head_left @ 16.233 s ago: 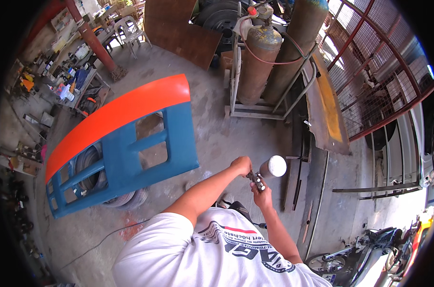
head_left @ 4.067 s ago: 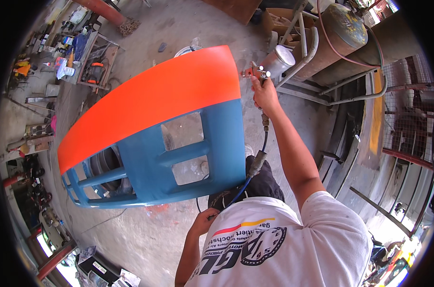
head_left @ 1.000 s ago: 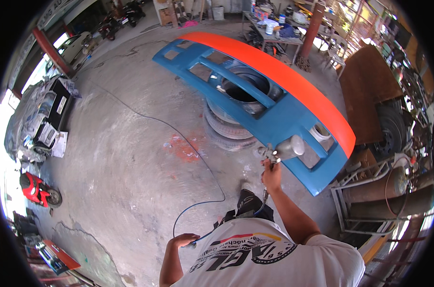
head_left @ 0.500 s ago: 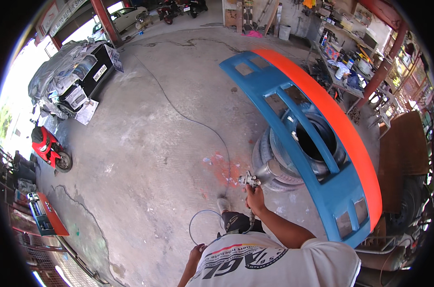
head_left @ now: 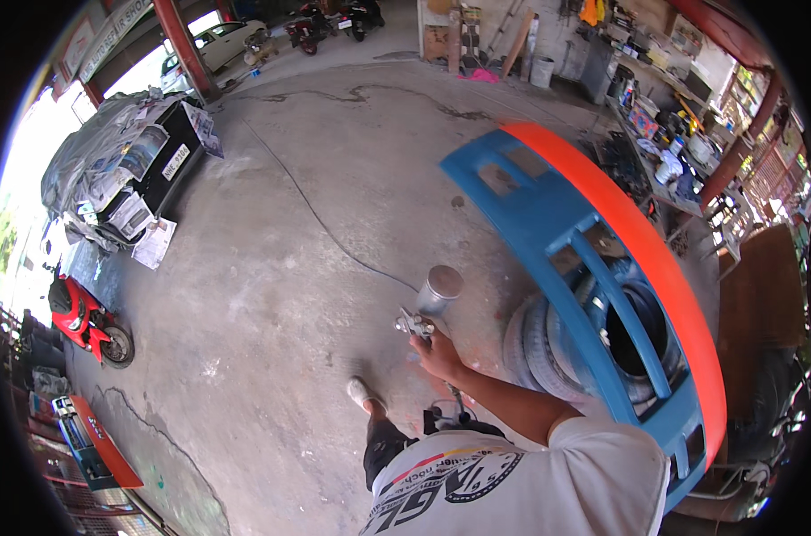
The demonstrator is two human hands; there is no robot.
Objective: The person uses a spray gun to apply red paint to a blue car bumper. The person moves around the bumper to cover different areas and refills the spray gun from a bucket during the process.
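My right hand (head_left: 438, 355) is wrapped round the handle of a metal paint spray gun (head_left: 413, 323), which has a silver cup (head_left: 443, 284) on it. The gun is held over the concrete floor, left of a long bumper panel (head_left: 523, 227) and apart from it. This panel is blue with an orange-red band (head_left: 615, 201) along its outer side and has several rectangular openings. It lies over stacked tyres (head_left: 548, 357), partly seen through the openings. My left hand is out of sight.
A hose (head_left: 321, 225) trails across the floor (head_left: 271, 295). At left stand a car (head_left: 120, 170) covered in sheeting and paper, a red motorbike (head_left: 86, 322) and another orange-and-blue panel (head_left: 102, 442). A cluttered workbench (head_left: 660, 183) is at far right, a pillar (head_left: 187, 49) at far left.
My right hand has carried the spray gun leftward, away from the bumper panel and tyres. My left hand has gone out of view. The view has shifted, and my shoe now shows farther left.
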